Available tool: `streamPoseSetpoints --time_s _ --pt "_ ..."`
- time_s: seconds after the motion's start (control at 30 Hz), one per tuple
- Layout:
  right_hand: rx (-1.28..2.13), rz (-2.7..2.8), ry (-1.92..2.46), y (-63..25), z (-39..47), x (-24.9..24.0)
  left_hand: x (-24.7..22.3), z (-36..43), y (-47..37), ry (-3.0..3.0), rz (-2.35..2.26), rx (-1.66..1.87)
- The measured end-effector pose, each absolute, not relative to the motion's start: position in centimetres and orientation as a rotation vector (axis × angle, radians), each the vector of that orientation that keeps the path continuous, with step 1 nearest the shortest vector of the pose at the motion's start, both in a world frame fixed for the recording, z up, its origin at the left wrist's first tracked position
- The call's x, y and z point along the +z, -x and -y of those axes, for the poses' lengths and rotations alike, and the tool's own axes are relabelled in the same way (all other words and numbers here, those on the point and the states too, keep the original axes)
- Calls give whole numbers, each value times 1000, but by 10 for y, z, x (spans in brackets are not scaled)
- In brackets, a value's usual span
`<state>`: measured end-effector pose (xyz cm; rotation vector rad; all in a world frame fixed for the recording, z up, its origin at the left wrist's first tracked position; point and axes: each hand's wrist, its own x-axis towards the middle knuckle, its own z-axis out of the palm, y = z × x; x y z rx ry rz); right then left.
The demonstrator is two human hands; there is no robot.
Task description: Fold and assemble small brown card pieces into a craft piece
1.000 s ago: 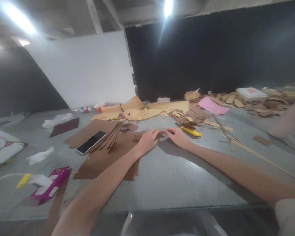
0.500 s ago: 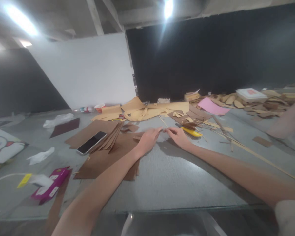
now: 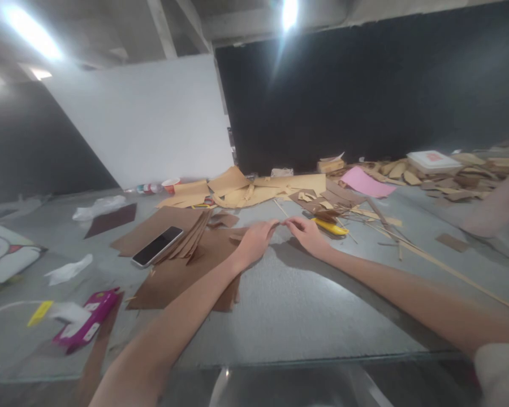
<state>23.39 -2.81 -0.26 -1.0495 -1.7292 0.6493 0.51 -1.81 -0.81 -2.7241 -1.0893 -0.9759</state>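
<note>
Both hands meet near the table's (image 3: 305,305) middle: left hand (image 3: 254,240) over the right edge of a cardboard sheet (image 3: 178,274), right hand (image 3: 307,234) just beside it, fingertips close together. Phone (image 3: 158,246) lies left of the hands on a fanned stack of cardboard pieces (image 3: 190,240). Utility knife (image 3: 331,227) just right of the right hand. Loose cardboard heap (image 3: 246,189) behind, toward the far edge. Packet (image 3: 85,322) near the left front corner.

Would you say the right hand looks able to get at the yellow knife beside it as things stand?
Probably yes: the right hand sits just left of the yellow knife, with only thin cardboard scraps around it.
</note>
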Motion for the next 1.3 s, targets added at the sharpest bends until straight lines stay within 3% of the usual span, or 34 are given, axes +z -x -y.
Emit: streamPoseSetpoints --time_s 0.67,0.97,1.3 --pt "593 1889 942 -231 28 -12 -9 19 -5 2800 1107 -1059" --pt "1203 1639 901 -237 21 -10 -8 22 -3 2861 1062 -1076" --pt "965 1651 973 -235 28 -7 -4 24 -3 2916 1083 -1056"
